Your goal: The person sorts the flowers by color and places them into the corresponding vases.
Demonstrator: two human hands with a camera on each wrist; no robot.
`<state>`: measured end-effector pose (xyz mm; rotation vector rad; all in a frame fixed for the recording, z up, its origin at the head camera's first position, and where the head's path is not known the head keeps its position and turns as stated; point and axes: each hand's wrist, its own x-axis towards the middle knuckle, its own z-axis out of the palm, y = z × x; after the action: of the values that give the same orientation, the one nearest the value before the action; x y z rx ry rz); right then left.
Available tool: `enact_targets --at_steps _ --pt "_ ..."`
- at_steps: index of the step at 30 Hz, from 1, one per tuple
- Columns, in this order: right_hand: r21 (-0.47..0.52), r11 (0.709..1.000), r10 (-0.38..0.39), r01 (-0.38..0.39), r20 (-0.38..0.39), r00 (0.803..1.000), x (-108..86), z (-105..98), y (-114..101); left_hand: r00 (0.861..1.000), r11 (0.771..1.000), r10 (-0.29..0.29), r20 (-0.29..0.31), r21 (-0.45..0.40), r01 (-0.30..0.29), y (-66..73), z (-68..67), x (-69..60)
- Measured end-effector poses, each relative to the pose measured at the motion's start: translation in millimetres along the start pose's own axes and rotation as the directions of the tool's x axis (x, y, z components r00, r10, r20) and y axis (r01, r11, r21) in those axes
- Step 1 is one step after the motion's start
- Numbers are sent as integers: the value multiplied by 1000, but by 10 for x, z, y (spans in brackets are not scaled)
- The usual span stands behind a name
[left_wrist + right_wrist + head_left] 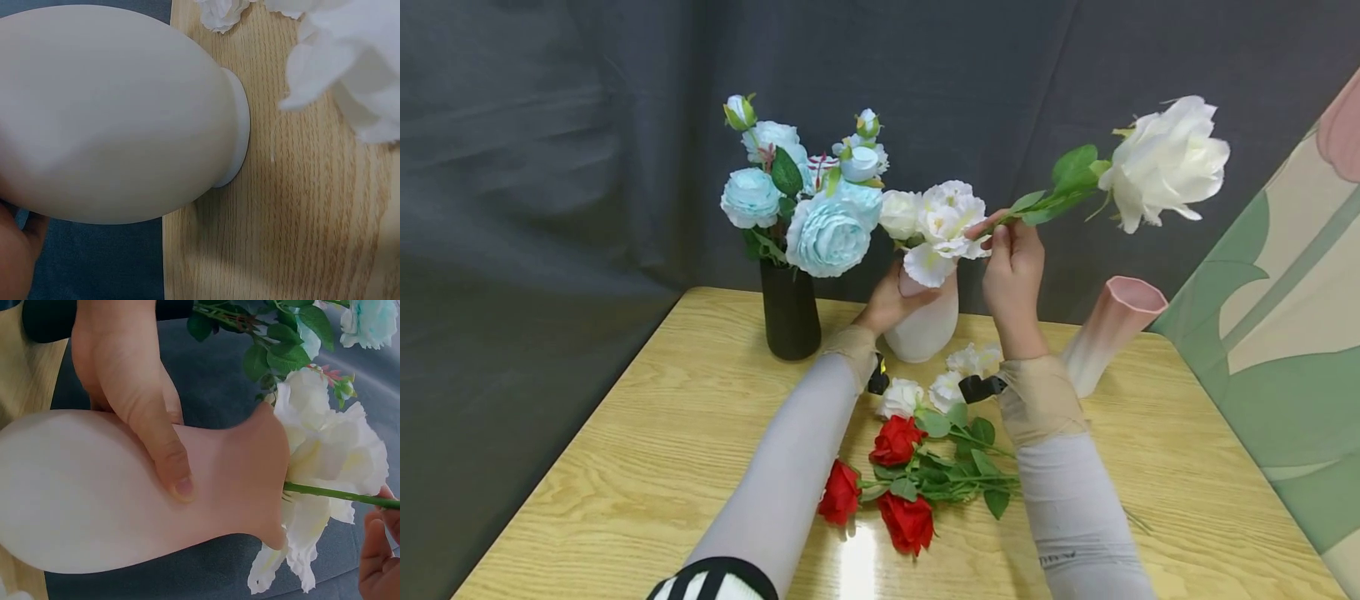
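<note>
My left hand [889,302] grips the neck of a white vase with a pinkish top [927,327]; the right wrist view shows its thumb laid across the vase [212,481]. White flowers [943,218] fill the mouth. My right hand [1017,275] pinches the green stem of a large white rose [1172,165], whose bloom leans out to the upper right. In the right wrist view the stem [340,495] meets the vase's rim beside the white petals; its lower end is hidden. The left wrist view shows the vase's base [234,128] over the table.
A black vase [790,312] of pale blue flowers [829,235] stands at the left. The pink-and-white vase [1116,325] is behind my right forearm. Red roses [907,523] and loose white flowers [900,398] lie on the wooden table [647,425] in front. A dark curtain [550,167] hangs behind.
</note>
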<state>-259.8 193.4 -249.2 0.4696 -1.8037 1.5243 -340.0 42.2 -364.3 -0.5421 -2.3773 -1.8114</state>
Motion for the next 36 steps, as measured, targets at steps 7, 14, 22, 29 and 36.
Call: enact_targets --at_steps 7,14,22,29,36 --pt "-24 1000 0 0 2 1000 96 24 4 1000 999 -17 3 -34 17 22 18 -5" --pt "-156 986 66 -59 40 997 108 115 26 1000 998 3 0 -69 -3 30 15 1" --pt "-305 950 107 -68 112 988 9 169 268 1000 996 12 -5 -87 -12 20 13 -4" --pt "-425 904 12 40 120 993 -2 181 366 1000 998 -27 -9 -55 27 21 21 2" --pt "-455 889 -11 50 89 996 -45 130 348 1000 998 8 -12 -56 -8 12 28 -7"
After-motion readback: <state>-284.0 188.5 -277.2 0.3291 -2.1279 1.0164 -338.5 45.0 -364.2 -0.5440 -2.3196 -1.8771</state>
